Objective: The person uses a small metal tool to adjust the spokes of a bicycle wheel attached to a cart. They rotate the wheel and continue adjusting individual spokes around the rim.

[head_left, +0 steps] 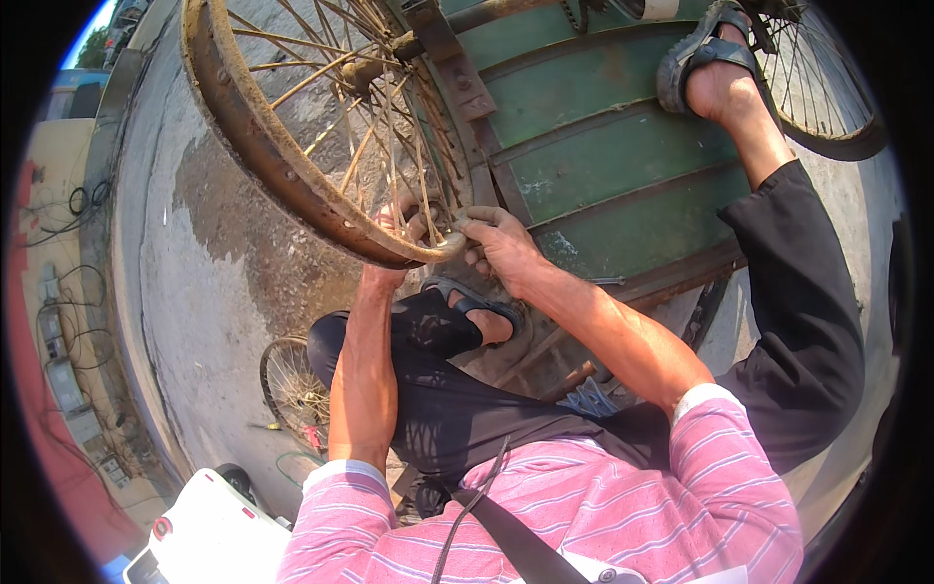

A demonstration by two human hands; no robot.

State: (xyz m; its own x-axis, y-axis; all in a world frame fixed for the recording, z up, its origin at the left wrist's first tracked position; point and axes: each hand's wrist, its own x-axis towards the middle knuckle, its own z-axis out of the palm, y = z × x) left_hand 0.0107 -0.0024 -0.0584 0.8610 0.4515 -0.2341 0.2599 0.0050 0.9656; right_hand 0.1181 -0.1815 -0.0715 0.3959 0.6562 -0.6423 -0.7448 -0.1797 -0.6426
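Note:
A rusty, mud-stained spoked wheel rim (226,107) with no tyre on it rises in front of me at the upper left. My left hand (401,216) reaches in behind the rim's lower edge. Its fingers are curled among the spokes (355,161), which partly hide them. My right hand (498,245) is at the rim's lower right edge, thumb and fingertips pinched together close to the spoke ends. Whatever lies between those fingertips is too small to make out. The wheel's hub (362,74) sits on a metal axle above both hands.
Right of the wheel lies a ribbed green metal panel (603,146), where my sandalled foot (720,88) rests. A slim metal tool (608,281) lies at its lower edge. Another tyred wheel (827,136) is far right, a smaller wheel (292,389) lower left. Cables (83,200) run along the left.

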